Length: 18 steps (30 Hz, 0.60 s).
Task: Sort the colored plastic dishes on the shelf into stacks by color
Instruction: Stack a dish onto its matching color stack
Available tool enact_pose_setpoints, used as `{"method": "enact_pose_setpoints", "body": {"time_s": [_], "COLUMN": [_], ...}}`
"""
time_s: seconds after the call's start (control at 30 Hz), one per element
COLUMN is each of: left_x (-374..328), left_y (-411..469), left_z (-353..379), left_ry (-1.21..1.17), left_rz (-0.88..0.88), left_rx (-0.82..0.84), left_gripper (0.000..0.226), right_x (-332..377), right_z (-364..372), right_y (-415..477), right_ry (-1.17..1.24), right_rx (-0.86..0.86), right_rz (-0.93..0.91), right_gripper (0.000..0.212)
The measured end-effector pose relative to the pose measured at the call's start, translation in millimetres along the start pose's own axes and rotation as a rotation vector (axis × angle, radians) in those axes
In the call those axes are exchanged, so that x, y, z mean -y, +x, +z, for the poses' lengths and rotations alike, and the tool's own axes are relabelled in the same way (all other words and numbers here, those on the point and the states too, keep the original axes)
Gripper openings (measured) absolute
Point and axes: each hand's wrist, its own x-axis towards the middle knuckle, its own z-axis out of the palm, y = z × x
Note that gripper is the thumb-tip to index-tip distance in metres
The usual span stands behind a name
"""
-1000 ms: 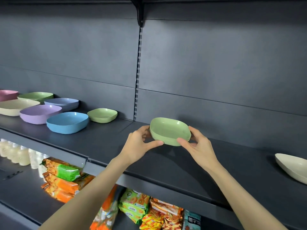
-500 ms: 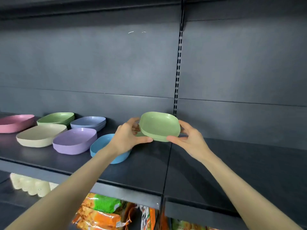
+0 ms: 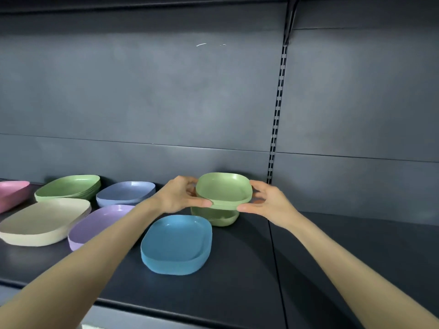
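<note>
I hold a small green dish (image 3: 223, 189) by its rim, my left hand (image 3: 180, 197) pinching its left side and my right hand (image 3: 266, 201) its right side. It hovers just above another small green dish (image 3: 219, 218) that stands on the dark shelf (image 3: 237, 281). To the left lie a blue dish (image 3: 177, 243), a purple dish (image 3: 95, 224), a cream stack (image 3: 42, 220), a grey-blue stack (image 3: 126, 192), a stack of large green dishes (image 3: 69, 187) and a pink dish (image 3: 11, 193).
The shelf's dark back panel (image 3: 166, 103) rises close behind the dishes, with a slotted upright (image 3: 276, 115) right of the held dish. Bare shelf surface stretches to the right of my right arm.
Both hands have carried the small green dish leftward, from the right shelf section to just above the other small green dish by the upright. My view swung left with it.
</note>
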Motion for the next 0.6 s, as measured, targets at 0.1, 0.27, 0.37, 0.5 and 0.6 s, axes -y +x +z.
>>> {"method": "enact_pose_setpoints", "body": {"time_s": [0.1, 0.27, 0.37, 0.5, 0.6], "left_x": [6, 16, 26, 34, 39], "left_y": [16, 32, 40, 43, 49], "left_z": [-9, -15, -12, -10, -13], "left_ry": [0.059, 0.178, 0.199, 0.204, 0.227], "left_rz": [-0.061, -0.155, -0.177, -0.214, -0.206], "left_rx": [0.078, 0.141, 0.127, 0.165, 0.175], "left_gripper": [0.045, 0.077, 0.076, 0.058, 0.073], "right_x": [-4, -17, -27, -37, -40], "right_z": [4, 9, 12, 16, 20], "right_y": [12, 27, 32, 36, 37], "right_ry": [0.022, 0.031, 0.019, -0.013, -0.046], "right_rx": [0.027, 0.073, 0.079, 0.103, 0.091], "right_rz": [0.031, 0.058, 0.070, 0.093, 0.114], "right_gripper": [0.064, 0.057, 0.056, 0.057, 0.057]}}
